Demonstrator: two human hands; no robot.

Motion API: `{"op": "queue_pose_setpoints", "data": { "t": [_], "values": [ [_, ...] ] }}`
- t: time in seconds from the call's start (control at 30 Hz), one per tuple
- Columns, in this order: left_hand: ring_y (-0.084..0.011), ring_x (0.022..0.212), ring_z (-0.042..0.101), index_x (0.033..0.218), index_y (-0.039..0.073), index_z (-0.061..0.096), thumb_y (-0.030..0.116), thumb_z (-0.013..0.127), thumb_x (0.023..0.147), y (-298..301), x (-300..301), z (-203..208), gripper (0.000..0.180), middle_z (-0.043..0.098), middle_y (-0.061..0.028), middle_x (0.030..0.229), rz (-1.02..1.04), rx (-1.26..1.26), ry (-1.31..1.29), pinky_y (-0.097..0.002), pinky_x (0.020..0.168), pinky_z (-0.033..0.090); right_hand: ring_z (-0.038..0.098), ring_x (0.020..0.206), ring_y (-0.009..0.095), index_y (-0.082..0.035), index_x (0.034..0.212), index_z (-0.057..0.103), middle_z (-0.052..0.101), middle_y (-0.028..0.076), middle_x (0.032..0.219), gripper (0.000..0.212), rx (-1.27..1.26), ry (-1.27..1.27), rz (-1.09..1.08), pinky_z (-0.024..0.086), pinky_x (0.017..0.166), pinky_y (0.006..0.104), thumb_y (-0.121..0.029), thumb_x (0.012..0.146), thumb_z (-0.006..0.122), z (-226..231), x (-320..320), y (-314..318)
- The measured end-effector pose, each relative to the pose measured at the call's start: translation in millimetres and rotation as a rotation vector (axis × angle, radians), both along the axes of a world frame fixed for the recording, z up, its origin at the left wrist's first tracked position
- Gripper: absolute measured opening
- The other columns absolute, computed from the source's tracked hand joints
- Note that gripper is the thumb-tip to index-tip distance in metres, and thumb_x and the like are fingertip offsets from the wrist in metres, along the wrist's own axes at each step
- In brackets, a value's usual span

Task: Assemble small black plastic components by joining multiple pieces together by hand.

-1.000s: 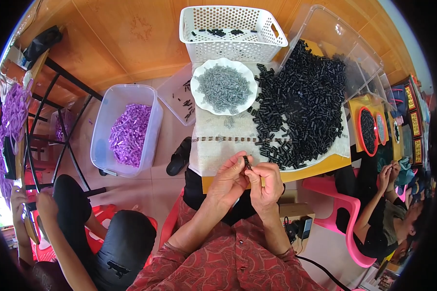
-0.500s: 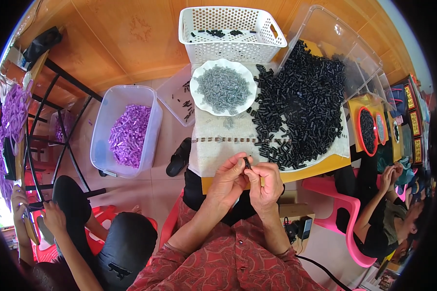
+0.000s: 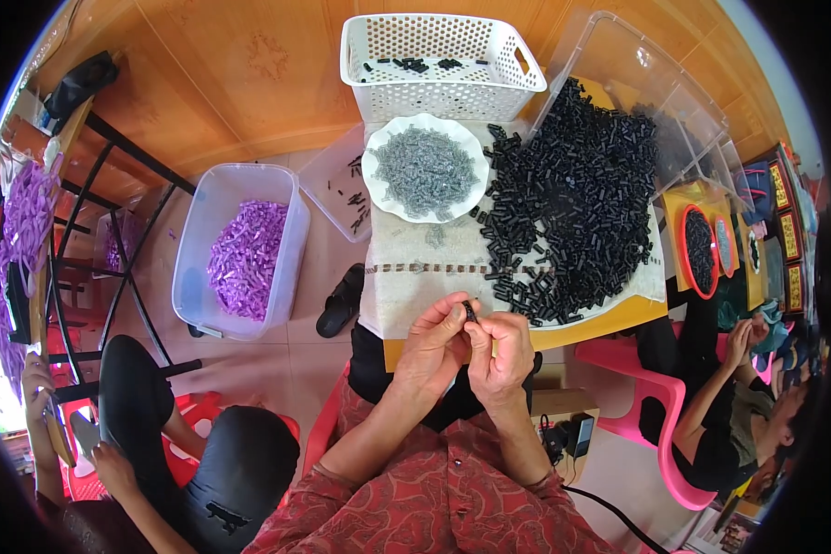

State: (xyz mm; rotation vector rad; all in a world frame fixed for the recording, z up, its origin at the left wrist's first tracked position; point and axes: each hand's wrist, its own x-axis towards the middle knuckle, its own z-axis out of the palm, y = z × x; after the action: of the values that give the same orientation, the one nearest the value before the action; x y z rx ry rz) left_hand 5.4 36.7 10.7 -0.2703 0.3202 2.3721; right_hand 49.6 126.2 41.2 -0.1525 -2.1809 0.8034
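Observation:
Close to the table's near edge, my left hand [image 3: 431,343] pinches a small black plastic piece [image 3: 470,312] between thumb and fingers. My right hand [image 3: 501,355] meets it from the other side, its thumb and forefinger closed at the same piece. Just beyond my hands to the right spreads a big heap of black plastic pieces [image 3: 582,203]. A white scalloped plate [image 3: 369,175] holds many small clear grey parts [image 3: 427,169]. Both rest on a pale cloth [image 3: 406,300] over the table.
A white perforated basket [image 3: 443,97] with a few black pieces stands at the back. A clear bin [image 3: 711,138] leans behind the heap. On the floor at left sits a tub [image 3: 189,249] of purple pieces [image 3: 246,258]. People sit at both sides; a black shoe [image 3: 343,300] lies below.
My hands stay at nearly the same spot with the black piece between them; my right hand has shifted slightly left. The person at left has lowered a hand.

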Motion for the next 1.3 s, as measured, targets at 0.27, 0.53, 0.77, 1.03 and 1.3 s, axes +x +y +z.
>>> {"op": "queue_pose_setpoints", "data": {
  "t": [0.27,0.53,0.77,1.03,1.3],
  "values": [
    [-0.0151,0.092,0.061,0.109,0.002,0.062,0.007,0.058,0.091,0.2,0.6,-0.6,0.02,0.065,-0.0094,0.103,0.017,-0.025,0.029,-0.0282,0.086,0.05,0.055,0.063,0.028,-0.003,0.087,0.053,0.056,0.012,0.076,0.02,0.03,-0.021,-0.011,0.045,0.053,0.0347,-0.004,0.079,0.071,0.6,0.8,-0.2],
    [-0.0143,0.093,0.06,0.108,0.003,0.063,0.007,0.06,0.09,0.9,4.0,-0.5,0.019,0.065,-0.008,0.102,0.035,-0.098,0.14,-0.0282,0.088,0.047,0.055,0.063,0.028,-0.003,0.086,0.051,0.055,0.012,0.074,0.019,0.006,-0.05,-0.015,0.045,0.053,0.0346,-0.003,0.08,0.069,7.3,2.7,-3.0],
    [-0.0163,0.092,0.06,0.106,0.001,0.064,0.005,0.06,0.089,-2.3,-0.7,2.4,0.017,0.066,-0.0094,0.099,0.027,-0.141,0.154,-0.0285,0.087,0.048,0.056,0.062,0.026,-0.002,0.086,0.052,0.056,0.012,0.076,0.021,-0.053,-0.045,0.006,0.045,0.052,0.0331,-0.002,0.078,0.072,7.0,1.9,-0.3],
    [-0.0172,0.091,0.061,0.105,0.0,0.065,0.003,0.061,0.088,-5.2,-4.2,2.1,0.018,0.066,-0.0105,0.097,0.001,-0.138,0.209,-0.0283,0.085,0.049,0.057,0.066,0.026,-0.003,0.085,0.055,0.058,0.01,0.079,0.026,-0.072,-0.055,0.063,0.047,0.056,0.0338,-0.007,0.072,0.078,15.8,3.7,7.9],
    [-0.0177,0.09,0.062,0.113,0.0,0.061,0.004,0.061,0.088,-5.4,-6.4,3.6,0.025,0.066,-0.0096,0.096,-0.046,-0.086,0.23,-0.0302,0.084,0.05,0.059,0.08,0.026,-0.002,0.101,0.061,0.062,0.012,0.093,0.038,-0.115,-0.089,0.158,0.049,0.068,0.0343,-0.006,0.068,0.079,21.1,2.2,17.8]
  ]
}}
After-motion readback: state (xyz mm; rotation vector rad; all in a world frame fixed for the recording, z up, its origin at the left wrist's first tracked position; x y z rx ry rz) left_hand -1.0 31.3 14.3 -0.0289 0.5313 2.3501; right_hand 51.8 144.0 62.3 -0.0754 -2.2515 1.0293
